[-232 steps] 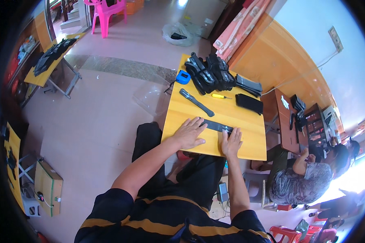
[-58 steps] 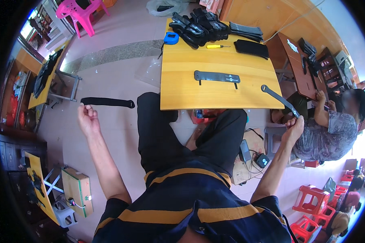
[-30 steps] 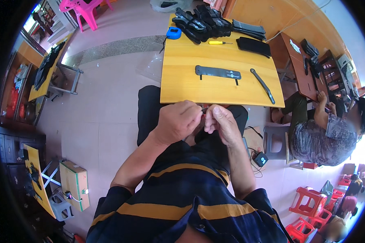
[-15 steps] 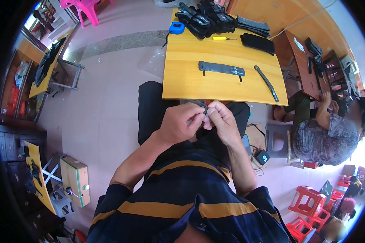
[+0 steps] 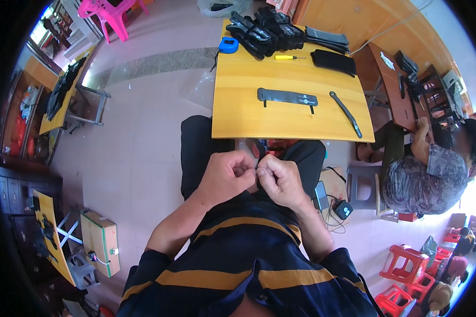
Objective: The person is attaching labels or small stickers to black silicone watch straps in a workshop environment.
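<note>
Over my lap, just short of the table's near edge, my left hand (image 5: 228, 177) and my right hand (image 5: 281, 182) meet, both closed with fingertips pinched together. What they pinch is too small and too covered to name. A dark strip (image 5: 259, 148) shows just beyond the fingertips; whether it is joined to what I hold cannot be told. On the yellow table (image 5: 238, 119) lie a flat dark grey strap (image 5: 287, 98) with two short black tabs and, at its right, a narrow dark strap (image 5: 346, 114) set aslant.
Along the table's far side are a blue tape measure (image 5: 228, 45), a yellow-handled screwdriver (image 5: 286, 57), a heap of black straps (image 5: 264, 31), stacked grey strips (image 5: 327, 38) and a black pad (image 5: 333, 62). A person (image 5: 426, 174) sits at a brown table on the right.
Both hands have drawn back from the table edge toward my body, still pinched close together. The view has shifted slightly; the things on the table stay put.
</note>
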`<state>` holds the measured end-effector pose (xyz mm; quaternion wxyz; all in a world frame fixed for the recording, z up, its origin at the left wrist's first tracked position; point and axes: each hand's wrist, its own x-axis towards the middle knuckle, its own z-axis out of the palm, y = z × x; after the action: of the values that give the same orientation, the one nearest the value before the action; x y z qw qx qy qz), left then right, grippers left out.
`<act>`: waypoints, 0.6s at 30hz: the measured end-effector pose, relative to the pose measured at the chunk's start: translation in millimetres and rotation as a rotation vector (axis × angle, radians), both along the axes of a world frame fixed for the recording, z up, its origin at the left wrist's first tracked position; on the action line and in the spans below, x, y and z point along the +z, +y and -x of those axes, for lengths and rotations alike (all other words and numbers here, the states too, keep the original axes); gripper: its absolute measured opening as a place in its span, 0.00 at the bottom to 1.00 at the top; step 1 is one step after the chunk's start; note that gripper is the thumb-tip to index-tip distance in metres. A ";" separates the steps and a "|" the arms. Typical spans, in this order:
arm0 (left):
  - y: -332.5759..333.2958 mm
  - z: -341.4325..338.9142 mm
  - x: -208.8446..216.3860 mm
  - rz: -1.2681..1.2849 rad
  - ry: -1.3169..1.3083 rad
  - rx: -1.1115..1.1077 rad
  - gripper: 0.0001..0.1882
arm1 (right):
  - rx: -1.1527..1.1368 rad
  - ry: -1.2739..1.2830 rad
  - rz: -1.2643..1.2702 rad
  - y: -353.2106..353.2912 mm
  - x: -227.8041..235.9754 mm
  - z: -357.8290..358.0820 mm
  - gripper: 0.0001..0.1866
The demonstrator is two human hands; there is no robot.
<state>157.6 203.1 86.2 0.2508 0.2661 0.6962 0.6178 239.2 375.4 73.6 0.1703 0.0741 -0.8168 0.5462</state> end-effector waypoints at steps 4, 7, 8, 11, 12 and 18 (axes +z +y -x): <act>2.1 -6.6 -1.5 0.001 0.134 0.087 0.02 | -0.042 0.049 -0.144 -2.4 0.3 -1.6 0.06; 1.7 -7.2 0.2 -0.007 0.111 0.063 0.02 | -0.052 0.082 -0.121 -5.8 2.2 -3.6 0.06; 0.8 -6.5 -1.9 -0.008 0.114 0.061 0.02 | -0.055 0.085 -0.121 -5.0 2.0 -4.8 0.06; -3.9 -0.7 -9.8 -0.134 -0.101 -0.024 0.02 | 0.023 0.028 0.037 -3.4 4.2 -5.6 0.06; -4.4 1.9 -11.6 -0.117 -0.073 -0.015 0.02 | 0.011 -0.004 0.054 -5.5 5.7 -3.9 0.06; 5.4 -4.4 -0.4 -0.009 0.314 0.139 0.07 | -0.048 -0.086 -0.001 -7.1 11.3 1.1 0.11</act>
<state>162.0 208.5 85.9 0.0945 0.3114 0.7408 0.5877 238.1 368.3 84.9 0.1483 0.0310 -0.8251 0.5443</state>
